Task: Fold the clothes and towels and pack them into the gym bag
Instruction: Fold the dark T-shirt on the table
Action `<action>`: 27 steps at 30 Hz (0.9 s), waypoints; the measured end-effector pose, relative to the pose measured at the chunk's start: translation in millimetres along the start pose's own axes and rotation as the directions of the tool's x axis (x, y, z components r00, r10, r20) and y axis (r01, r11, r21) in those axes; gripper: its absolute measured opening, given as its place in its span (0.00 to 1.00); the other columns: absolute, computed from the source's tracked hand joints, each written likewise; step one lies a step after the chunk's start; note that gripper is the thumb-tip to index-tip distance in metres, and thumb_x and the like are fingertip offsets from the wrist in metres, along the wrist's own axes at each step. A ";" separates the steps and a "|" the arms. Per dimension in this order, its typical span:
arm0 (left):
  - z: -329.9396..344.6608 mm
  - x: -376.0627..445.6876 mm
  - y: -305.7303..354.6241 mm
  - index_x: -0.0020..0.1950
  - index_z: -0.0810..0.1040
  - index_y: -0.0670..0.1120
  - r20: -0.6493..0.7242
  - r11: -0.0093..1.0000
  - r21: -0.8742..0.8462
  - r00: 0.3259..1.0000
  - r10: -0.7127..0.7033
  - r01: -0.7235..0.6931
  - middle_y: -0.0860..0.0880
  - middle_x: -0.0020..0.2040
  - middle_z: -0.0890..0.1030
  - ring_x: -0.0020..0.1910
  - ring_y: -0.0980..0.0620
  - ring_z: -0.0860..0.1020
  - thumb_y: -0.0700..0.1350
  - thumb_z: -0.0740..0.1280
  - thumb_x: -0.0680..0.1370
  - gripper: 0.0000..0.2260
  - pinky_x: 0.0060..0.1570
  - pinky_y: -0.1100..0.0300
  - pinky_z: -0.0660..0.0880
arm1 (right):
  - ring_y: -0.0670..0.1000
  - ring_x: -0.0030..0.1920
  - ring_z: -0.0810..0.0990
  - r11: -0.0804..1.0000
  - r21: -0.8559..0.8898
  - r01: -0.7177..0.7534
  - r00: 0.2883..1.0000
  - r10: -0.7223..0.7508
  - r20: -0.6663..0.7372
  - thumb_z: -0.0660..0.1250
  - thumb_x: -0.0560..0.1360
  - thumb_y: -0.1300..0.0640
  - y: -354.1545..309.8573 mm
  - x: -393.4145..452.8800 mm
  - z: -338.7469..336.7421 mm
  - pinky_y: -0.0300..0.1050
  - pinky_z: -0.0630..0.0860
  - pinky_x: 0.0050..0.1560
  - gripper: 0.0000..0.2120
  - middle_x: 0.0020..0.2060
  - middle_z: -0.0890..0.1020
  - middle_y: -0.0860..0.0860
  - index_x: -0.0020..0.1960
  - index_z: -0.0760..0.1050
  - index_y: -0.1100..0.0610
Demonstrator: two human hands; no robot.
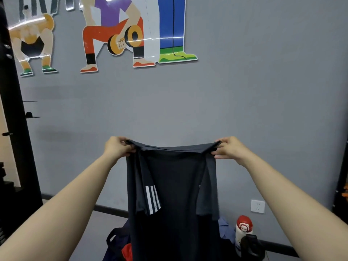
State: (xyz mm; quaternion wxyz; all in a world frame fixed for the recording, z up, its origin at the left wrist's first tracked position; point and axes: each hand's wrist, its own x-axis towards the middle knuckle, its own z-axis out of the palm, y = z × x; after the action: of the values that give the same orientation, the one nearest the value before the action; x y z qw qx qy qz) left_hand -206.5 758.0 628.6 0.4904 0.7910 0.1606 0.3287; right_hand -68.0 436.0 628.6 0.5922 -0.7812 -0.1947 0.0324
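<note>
Dark T-shirt [173, 194] up in the air, thin smooth fabric hanging in one long drape, sleeves tucked inward, three white stripes on the left sleeve. Left hand [117, 146] pinches one top corner, fingers curled tight on the cloth; right hand [230, 147] pinches the other, both arms stretched forward and raised, top edge pulled taut between them. It hangs in front of the grey wall [244, 91], blocking most of what lies below. Peeking out at lower left, a dark bag [114, 240] with a looped strap and something red [127, 252]. Lower right, a blue garment [227, 229], then a white bottle with a red cap [243, 229], a wall socket [257, 206] above it
</note>
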 end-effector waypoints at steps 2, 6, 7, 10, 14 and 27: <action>1.7 0.4 -0.2 0.47 0.80 0.39 -0.039 0.998 0.051 0.999 0.022 -0.020 0.45 0.35 0.81 0.25 0.62 0.79 0.34 0.67 0.75 0.04 0.31 0.67 0.77 | 0.54 0.45 0.81 0.987 -0.151 0.045 0.991 -0.063 -0.116 0.64 0.73 0.74 1.7 -0.5 1.1 0.41 0.80 0.41 0.14 0.49 0.82 0.58 0.55 0.75 0.62; 6.2 -0.7 1.9 0.40 0.80 0.43 -0.087 0.971 0.233 0.994 0.071 -0.049 0.49 0.31 0.80 0.29 0.57 0.78 0.41 0.69 0.74 0.04 0.34 0.67 0.71 | 0.55 0.38 0.84 0.929 -0.360 0.090 0.937 -0.201 -0.284 0.70 0.70 0.67 6.2 2.4 4.6 0.52 0.81 0.46 0.02 0.35 0.83 0.58 0.40 0.77 0.63; 7.0 -1.0 1.9 0.39 0.81 0.42 -0.092 0.964 0.262 0.993 0.079 -0.052 0.48 0.31 0.79 0.31 0.55 0.78 0.42 0.69 0.74 0.05 0.34 0.67 0.70 | 0.54 0.37 0.84 0.931 -0.350 0.105 0.930 -0.216 -0.296 0.71 0.70 0.64 7.5 3.1 5.0 0.52 0.81 0.45 0.04 0.33 0.83 0.57 0.38 0.77 0.63; 7.8 -1.8 2.3 0.43 0.81 0.37 -0.091 0.954 0.297 0.994 0.064 -0.034 0.45 0.34 0.80 0.36 0.50 0.76 0.45 0.71 0.74 0.10 0.36 0.61 0.71 | 0.50 0.36 0.78 0.908 -0.394 0.143 0.928 -0.262 -0.265 0.72 0.71 0.56 9.4 4.1 4.6 0.45 0.73 0.35 0.10 0.30 0.79 0.50 0.35 0.75 0.58; 8.8 -2.4 2.6 0.46 0.82 0.37 -0.118 0.948 0.318 0.991 0.069 -0.028 0.42 0.38 0.80 0.41 0.48 0.74 0.47 0.72 0.73 0.12 0.41 0.57 0.70 | 0.52 0.39 0.75 0.933 -0.335 0.136 0.951 -0.217 -0.219 0.68 0.73 0.54 10.8 7.7 4.6 0.46 0.72 0.39 0.11 0.34 0.78 0.52 0.39 0.74 0.61; 13.2 -7.8 15.2 0.45 0.82 0.40 -0.154 0.992 0.124 0.987 0.041 -0.022 0.45 0.36 0.79 0.40 0.46 0.78 0.44 0.72 0.73 0.07 0.51 0.50 0.78 | 0.54 0.47 0.80 0.978 0.152 0.142 0.984 -0.124 -0.126 0.67 0.76 0.63 -0.4 -6.6 -14.4 0.49 0.80 0.49 0.11 0.48 0.82 0.58 0.57 0.78 0.66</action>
State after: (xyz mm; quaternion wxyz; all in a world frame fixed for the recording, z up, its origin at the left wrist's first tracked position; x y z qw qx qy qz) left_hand -204.3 737.5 635.2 0.4219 0.7937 0.2057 0.3870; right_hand -70.1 420.7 632.1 0.6642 -0.7168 -0.2089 -0.0371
